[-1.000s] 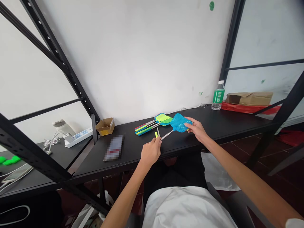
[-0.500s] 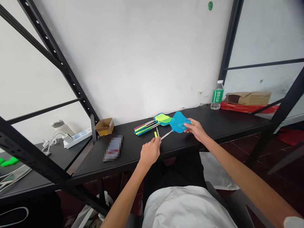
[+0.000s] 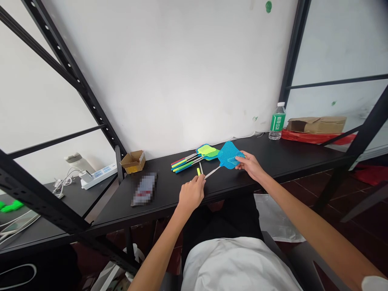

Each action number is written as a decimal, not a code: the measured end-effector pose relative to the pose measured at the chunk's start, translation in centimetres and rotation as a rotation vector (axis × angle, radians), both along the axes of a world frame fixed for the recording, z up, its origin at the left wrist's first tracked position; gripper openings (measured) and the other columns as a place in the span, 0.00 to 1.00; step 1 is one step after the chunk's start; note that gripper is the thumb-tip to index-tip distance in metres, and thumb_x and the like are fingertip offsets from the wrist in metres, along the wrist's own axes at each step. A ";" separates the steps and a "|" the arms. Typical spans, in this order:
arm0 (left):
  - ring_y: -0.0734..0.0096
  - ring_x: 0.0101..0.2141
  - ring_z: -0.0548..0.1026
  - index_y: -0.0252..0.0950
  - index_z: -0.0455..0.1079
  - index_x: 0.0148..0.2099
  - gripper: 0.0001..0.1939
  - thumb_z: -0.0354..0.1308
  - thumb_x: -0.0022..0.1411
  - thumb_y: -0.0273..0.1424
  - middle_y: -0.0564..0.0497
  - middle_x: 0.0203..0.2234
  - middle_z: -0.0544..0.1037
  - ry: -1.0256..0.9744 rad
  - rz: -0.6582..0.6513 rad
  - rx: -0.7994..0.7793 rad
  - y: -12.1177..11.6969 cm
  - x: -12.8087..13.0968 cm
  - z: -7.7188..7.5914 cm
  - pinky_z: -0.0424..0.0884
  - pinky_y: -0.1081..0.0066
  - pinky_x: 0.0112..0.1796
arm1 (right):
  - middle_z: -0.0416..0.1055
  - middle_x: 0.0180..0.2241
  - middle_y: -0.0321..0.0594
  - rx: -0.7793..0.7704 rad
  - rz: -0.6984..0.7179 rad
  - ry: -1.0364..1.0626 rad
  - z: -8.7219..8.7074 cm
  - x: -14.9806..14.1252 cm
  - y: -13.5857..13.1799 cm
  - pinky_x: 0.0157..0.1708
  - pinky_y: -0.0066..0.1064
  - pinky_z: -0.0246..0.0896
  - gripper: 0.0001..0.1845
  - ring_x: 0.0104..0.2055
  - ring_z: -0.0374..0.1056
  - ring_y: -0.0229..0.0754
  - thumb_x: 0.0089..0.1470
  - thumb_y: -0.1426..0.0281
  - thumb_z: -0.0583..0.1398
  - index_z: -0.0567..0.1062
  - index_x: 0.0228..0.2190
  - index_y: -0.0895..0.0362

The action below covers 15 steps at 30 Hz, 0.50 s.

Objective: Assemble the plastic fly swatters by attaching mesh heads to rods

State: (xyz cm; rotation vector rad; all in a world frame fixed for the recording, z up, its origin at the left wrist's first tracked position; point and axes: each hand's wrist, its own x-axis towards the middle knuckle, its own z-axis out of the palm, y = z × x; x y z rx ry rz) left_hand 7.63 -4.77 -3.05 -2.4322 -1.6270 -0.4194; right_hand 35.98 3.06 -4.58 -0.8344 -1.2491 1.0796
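Observation:
A blue fly swatter (image 3: pixel 228 155) is held between my two hands over the desk's front part. My left hand (image 3: pixel 191 194) is closed around the lower end of its thin silver rod. A yellow-green handle tip and a second thin pale rod show beside those fingers; what they belong to is partly hidden. My right hand (image 3: pixel 249 163) pinches the right edge of the perforated blue head, where a sliver of yellow shows by the fingers. Behind my hands, a pile of fly swatters (image 3: pixel 183 165) with red, yellow, green and blue handles lies on the desk, heads toward the right.
On the black desk (image 3: pixel 169 190) stand a small open cardboard box (image 3: pixel 133 163) and a blurred flat item (image 3: pixel 144 189) at left. A water bottle (image 3: pixel 276 123) and a cardboard piece (image 3: pixel 321 124) on red plastic are at right. Black shelf posts (image 3: pixel 86 95) flank the desk.
The blue swatter head has shifted very slightly to the right and up with my right hand. My left hand stays nearly in place on the rod.

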 end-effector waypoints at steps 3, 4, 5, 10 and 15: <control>0.62 0.36 0.77 0.43 0.61 0.56 0.19 0.32 0.74 0.38 0.47 0.44 0.75 -0.006 -0.007 -0.008 0.0 0.0 0.0 0.63 0.71 0.30 | 0.73 0.23 0.35 -0.001 0.009 0.009 0.1 0.0 -0.1 0.24 0.28 0.58 0.15 0.23 0.70 0.38 0.48 0.62 0.67 0.71 0.35 0.55; 0.62 0.36 0.77 0.43 0.61 0.56 0.20 0.32 0.74 0.38 0.47 0.44 0.75 -0.008 -0.008 -0.010 0.0 -0.1 0.0 0.64 0.71 0.30 | 0.73 0.23 0.35 0.001 0.014 0.012 0.1 0.0 -0.1 0.24 0.29 0.58 0.14 0.23 0.69 0.39 0.48 0.62 0.66 0.71 0.34 0.55; 0.62 0.36 0.77 0.43 0.61 0.56 0.20 0.32 0.74 0.38 0.47 0.44 0.75 -0.010 -0.008 -0.012 0.0 -0.1 0.0 0.64 0.71 0.31 | 0.73 0.23 0.35 0.004 0.019 0.015 0.1 -0.1 -0.1 0.23 0.29 0.57 0.14 0.22 0.69 0.39 0.48 0.63 0.66 0.71 0.34 0.55; 0.62 0.36 0.77 0.43 0.61 0.56 0.20 0.32 0.74 0.38 0.47 0.44 0.75 -0.017 -0.005 -0.013 -0.1 -0.1 0.0 0.65 0.70 0.31 | 0.73 0.24 0.36 0.004 0.037 0.036 0.0 0.0 0.0 0.23 0.29 0.57 0.11 0.22 0.69 0.39 0.46 0.67 0.64 0.72 0.34 0.56; 0.62 0.36 0.77 0.43 0.61 0.56 0.20 0.32 0.74 0.38 0.46 0.44 0.75 -0.018 -0.012 -0.020 -0.1 0.0 0.1 0.65 0.70 0.32 | 0.71 0.23 0.35 0.005 0.030 0.078 0.0 -0.1 0.0 0.23 0.29 0.57 0.07 0.24 0.67 0.38 0.43 0.70 0.63 0.72 0.29 0.56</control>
